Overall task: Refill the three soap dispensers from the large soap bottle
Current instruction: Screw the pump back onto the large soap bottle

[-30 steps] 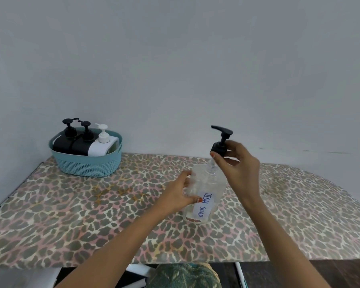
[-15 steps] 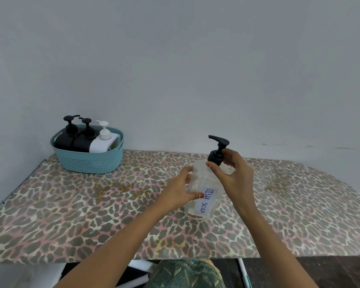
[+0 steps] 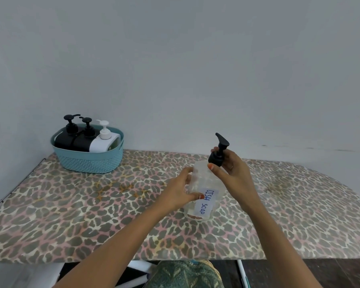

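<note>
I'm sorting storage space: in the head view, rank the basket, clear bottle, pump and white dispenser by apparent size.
1. basket
2. clear bottle, though nearer the camera
3. white dispenser and pump look alike; the dispenser is partly hidden in the basket, so unranked.

The wall of the teal plastic basket (image 3: 87, 161) hides the lower bodies of three pump dispensers (image 3: 84, 141). The right hand (image 3: 233, 175) covers the neck of the clear labelled bottle (image 3: 204, 181).

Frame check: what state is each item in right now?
Clear plastic bottle labelled DISH SOAP: standing on the leopard-print table, gripped by left hand.
Black pump head: at the bottle's neck, tilted, pinched by right hand; seating unclear.
Two black dispensers and white dispenser: pumps on, standing in teal plastic basket.
</note>
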The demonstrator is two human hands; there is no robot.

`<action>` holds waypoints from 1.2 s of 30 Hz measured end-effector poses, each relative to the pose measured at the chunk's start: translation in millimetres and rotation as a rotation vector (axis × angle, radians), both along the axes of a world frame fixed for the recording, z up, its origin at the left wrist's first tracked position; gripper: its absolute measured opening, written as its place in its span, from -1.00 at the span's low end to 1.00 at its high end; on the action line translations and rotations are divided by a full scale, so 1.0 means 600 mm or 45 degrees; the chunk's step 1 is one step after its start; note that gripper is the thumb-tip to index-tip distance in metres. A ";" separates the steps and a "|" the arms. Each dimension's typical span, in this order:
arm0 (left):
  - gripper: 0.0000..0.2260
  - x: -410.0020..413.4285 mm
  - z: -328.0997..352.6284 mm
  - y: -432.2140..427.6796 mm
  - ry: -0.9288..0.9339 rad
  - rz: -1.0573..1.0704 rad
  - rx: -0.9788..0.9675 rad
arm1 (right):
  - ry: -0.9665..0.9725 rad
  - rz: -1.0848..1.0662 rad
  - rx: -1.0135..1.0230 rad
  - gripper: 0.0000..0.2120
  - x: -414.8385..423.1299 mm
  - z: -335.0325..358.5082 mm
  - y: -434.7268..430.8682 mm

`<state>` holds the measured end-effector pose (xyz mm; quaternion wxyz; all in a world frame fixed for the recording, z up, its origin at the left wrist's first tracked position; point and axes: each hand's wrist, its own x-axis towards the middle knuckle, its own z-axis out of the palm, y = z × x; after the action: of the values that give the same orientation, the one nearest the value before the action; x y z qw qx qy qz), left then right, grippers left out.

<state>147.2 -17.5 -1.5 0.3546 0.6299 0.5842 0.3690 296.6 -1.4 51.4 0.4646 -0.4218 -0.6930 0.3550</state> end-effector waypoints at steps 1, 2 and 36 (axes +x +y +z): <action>-0.35 0.000 0.000 0.000 -0.001 -0.002 -0.002 | 0.002 0.012 -0.015 -0.62 0.005 0.002 0.000; -0.35 0.000 0.000 -0.001 -0.001 -0.003 -0.003 | 0.009 0.007 -0.022 -0.62 0.008 0.005 0.002; -0.36 -0.001 0.005 -0.001 -0.032 -0.006 -0.011 | -0.118 0.073 -0.071 -0.65 0.011 0.028 0.013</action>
<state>146.8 -18.1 1.5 0.3657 0.6249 0.5798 0.3736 303.4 6.4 68.4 0.4098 -0.4306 -0.7154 0.3673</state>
